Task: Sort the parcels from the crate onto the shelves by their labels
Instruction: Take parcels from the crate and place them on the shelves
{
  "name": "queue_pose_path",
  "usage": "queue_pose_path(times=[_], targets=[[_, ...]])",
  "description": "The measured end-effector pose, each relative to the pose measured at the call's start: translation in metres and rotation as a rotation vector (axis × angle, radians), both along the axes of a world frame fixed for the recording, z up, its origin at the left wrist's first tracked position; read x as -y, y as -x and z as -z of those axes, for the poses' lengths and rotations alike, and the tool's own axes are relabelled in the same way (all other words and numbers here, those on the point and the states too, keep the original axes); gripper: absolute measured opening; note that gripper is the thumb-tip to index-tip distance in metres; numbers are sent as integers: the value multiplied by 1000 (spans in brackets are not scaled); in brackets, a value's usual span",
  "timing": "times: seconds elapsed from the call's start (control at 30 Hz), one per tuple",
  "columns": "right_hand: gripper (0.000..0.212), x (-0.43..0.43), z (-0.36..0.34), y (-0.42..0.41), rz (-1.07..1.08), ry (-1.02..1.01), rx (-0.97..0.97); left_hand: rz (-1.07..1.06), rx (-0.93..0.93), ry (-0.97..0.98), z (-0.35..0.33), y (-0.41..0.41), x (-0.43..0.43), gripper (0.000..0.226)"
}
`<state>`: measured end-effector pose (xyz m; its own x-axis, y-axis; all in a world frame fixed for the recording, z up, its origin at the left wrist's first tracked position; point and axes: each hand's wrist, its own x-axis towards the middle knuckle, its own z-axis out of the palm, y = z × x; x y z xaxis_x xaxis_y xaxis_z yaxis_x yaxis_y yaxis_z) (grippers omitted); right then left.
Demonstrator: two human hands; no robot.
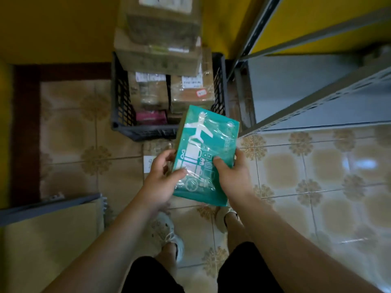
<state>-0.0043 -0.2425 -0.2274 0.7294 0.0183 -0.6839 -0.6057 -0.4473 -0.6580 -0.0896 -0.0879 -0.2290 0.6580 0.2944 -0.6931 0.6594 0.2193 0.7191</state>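
Observation:
A teal parcel (208, 142) with white airplane and luggage prints, wrapped in clear tape, is held between both hands above the tiled floor. My left hand (163, 178) grips its left edge, thumb on the front face. My right hand (231, 174) grips the lower right edge, thumb on top. Behind it a black plastic crate (120, 98) stands on the floor, filled with brown cardboard parcels (190, 92) bearing white labels, and a pink one (150, 117). Larger cardboard boxes (158, 39) are stacked on the crate's far side. The grey metal shelves (317, 89) stand at the right.
A flat brown parcel (156, 149) with a white label lies on the floor just before the crate, partly hidden by my left hand. A grey-edged shelf board (48, 229) fills the lower left. Yellow walls rise behind. My feet are below the parcel.

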Motion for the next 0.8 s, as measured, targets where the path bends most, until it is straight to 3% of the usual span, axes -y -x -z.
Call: queue_pose_path(times=[0.13,0.3,0.4,0.63,0.7,0.77,0.8], targets=[[36,7,-102,14,37,-55,115,85,145,-114,-104,4,-3,24],[40,23,-208,17,20,-162,218,147,243,-171,-222,17,11,56],[34,37,-262,11,-11,-240,296,99,355,-210,-274,27,28,58],[47,98,-361,1,-129,-483,400,19,445,-300,-362,32,92,73],[56,114,-386,1,-141,-482,452,0,460,-329,-384,29,109,66],[59,129,-409,-1,-100,-520,414,-105,467,-337,-405,30,123,40],[59,135,-419,-2,-70,-545,384,-155,467,-342,-414,31,128,44]])
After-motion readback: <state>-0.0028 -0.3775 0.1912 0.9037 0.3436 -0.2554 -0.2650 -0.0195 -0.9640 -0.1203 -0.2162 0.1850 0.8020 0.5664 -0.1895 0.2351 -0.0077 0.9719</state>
